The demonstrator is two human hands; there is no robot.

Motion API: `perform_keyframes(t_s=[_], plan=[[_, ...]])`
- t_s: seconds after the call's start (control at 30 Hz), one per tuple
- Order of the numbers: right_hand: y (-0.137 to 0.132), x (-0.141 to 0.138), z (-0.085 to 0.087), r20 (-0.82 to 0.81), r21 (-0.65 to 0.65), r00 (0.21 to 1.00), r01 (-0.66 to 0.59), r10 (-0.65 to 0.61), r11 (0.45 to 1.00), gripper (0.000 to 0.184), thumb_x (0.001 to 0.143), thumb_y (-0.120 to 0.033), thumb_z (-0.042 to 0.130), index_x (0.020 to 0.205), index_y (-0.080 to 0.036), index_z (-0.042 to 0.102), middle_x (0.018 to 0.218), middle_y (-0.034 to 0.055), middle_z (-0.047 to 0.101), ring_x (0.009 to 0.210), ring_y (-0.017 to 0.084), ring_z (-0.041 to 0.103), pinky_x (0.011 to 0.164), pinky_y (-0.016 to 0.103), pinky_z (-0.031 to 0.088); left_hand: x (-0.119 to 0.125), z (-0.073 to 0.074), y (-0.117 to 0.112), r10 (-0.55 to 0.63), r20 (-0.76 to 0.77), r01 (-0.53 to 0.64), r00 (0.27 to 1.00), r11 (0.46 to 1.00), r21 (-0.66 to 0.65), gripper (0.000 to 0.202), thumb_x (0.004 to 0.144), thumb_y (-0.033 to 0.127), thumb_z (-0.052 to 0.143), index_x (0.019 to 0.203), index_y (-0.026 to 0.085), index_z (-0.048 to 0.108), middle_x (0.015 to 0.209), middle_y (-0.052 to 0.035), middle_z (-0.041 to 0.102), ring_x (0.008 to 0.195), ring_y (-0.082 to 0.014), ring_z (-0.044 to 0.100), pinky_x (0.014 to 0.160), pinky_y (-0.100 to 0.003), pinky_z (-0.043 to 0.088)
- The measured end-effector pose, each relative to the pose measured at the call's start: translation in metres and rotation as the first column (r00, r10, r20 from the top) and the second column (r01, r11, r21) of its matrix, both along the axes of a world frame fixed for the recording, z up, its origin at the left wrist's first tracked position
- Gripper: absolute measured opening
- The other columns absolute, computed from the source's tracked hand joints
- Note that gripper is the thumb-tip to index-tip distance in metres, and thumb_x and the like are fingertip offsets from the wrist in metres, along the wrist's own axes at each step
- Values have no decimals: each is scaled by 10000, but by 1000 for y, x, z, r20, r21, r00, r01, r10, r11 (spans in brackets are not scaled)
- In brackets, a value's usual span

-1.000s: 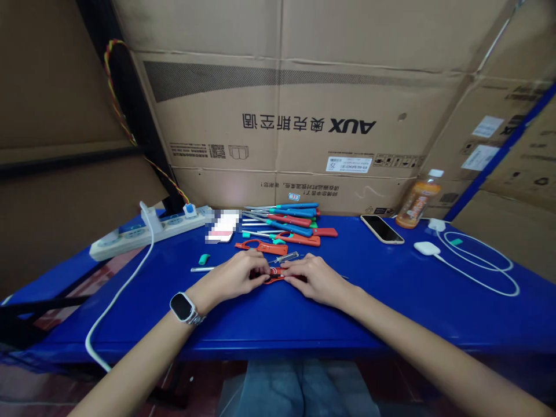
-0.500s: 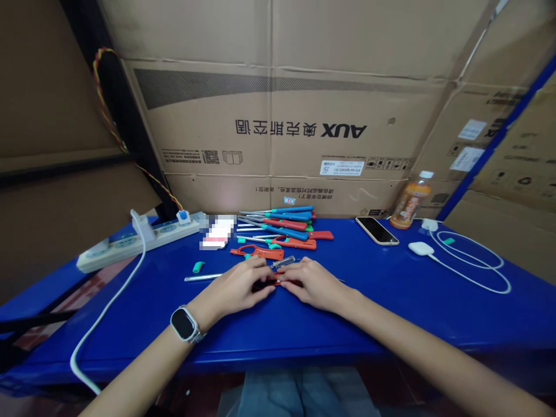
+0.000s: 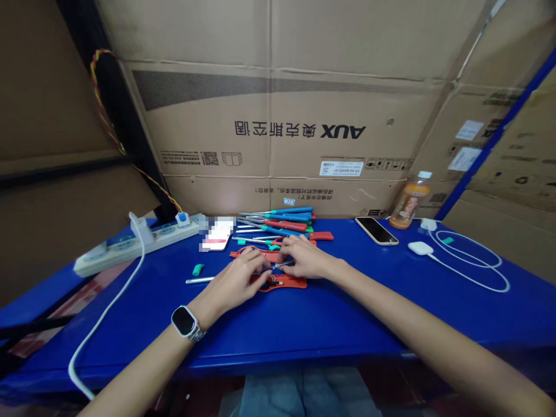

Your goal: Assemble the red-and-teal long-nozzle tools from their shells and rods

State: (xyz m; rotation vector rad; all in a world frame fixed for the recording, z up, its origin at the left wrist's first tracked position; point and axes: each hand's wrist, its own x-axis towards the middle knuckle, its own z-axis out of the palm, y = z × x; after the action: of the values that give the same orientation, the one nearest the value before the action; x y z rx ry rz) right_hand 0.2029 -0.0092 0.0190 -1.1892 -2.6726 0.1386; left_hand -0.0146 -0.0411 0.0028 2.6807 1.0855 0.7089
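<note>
An orange long-necked lighter casing (image 3: pixel 292 281) lies opened on the blue table, with small dark parts showing inside. My left hand (image 3: pixel 238 277) is closed over its left end, fingers bent around it. A thin metal tube (image 3: pixel 198 281) sticks out to the left beneath that hand. Just above the casing, my right hand (image 3: pixel 309 258) pinches a small clear fuel tank (image 3: pixel 285 264), mostly covered by its fingers. Directly behind lies another orange casing part (image 3: pixel 238 253). A loose teal piece (image 3: pixel 198 270) sits left of my left hand.
Several long-necked lighters (image 3: pixel 290 225) with blue and red handles are piled behind my hands. A blurred white phone (image 3: pixel 219 234) and a power strip (image 3: pixel 117 250) are left. Rightward are a dark phone (image 3: pixel 377 230), an orange drink bottle (image 3: pixel 409 202) and a white charging cable (image 3: pixel 471 279). Cardboard (image 3: pixel 269 92) rises behind.
My right hand has left the front casing and moved back, taking hold of the clear tank that lay behind it. The casing's right end is now uncovered. My left hand stays nearly in place.
</note>
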Motion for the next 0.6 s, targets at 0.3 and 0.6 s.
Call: perform_keyframes(t_s=[0.3, 0.6], plan=[[-10, 7, -10, -221, 301, 966, -65, 136, 951, 30, 850, -196, 609, 861, -169, 614, 906, 54, 703, 927, 207, 589, 836, 344, 313, 11, 12, 30, 16, 80, -4, 997, 989, -150, 205, 874, 358, 589, 808, 177, 657, 802, -33, 628, 776, -197, 580, 726, -319, 456], [-27, 14, -17, -228, 352, 971, 10, 75, 936, 53, 887, -204, 596, 904, -175, 637, 967, 62, 718, 926, 208, 605, 821, 348, 319, 15, 2, 25, -19, 177, 68, 984, 959, -274, 267, 871, 425, 597, 883, 167, 666, 860, -45, 635, 811, -193, 605, 739, -312, 487]])
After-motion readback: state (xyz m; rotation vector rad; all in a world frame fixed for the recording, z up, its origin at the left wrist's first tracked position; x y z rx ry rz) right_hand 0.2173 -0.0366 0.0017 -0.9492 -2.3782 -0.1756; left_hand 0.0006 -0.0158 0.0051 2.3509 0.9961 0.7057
